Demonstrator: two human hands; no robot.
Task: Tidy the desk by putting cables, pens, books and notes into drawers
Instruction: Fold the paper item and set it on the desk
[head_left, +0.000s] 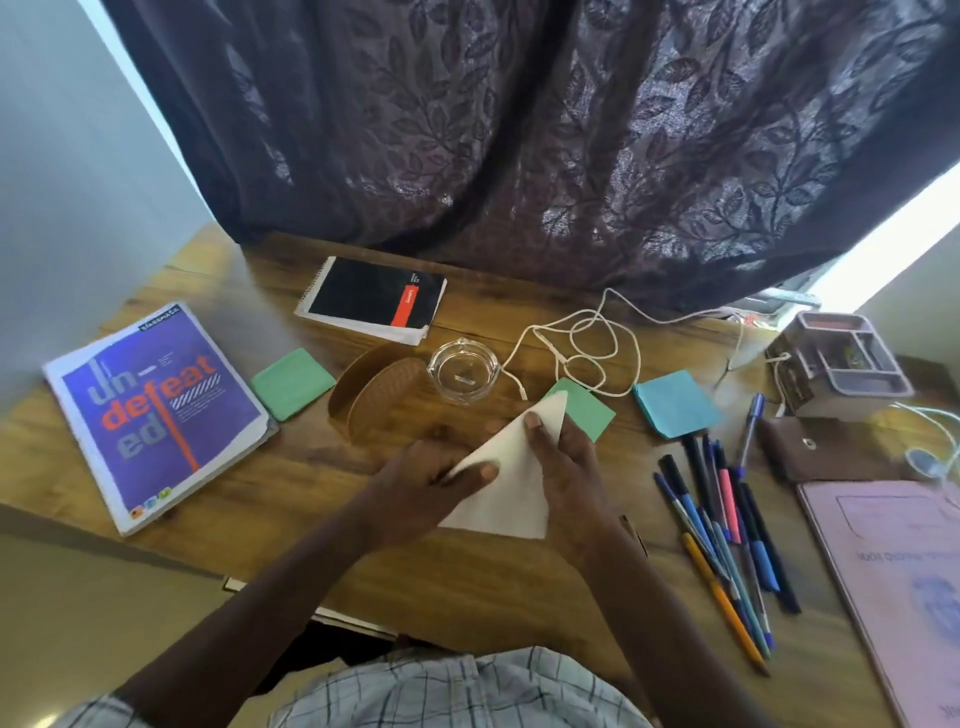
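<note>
Hands (498, 478) partly cover white paper (506, 499).

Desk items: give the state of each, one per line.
White paper: folded, held by both hands.
Left hand: gripping the paper.
Right hand: gripping the paper.
Purple book: closed, flat.
Black notebook: closed.
Glass dish: upright.
White cable: loose, tangled.
Pens: scattered.

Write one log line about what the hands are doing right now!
left hand: holds white paper | right hand: holds same paper | pens: on desk | white cable: on desk
</note>
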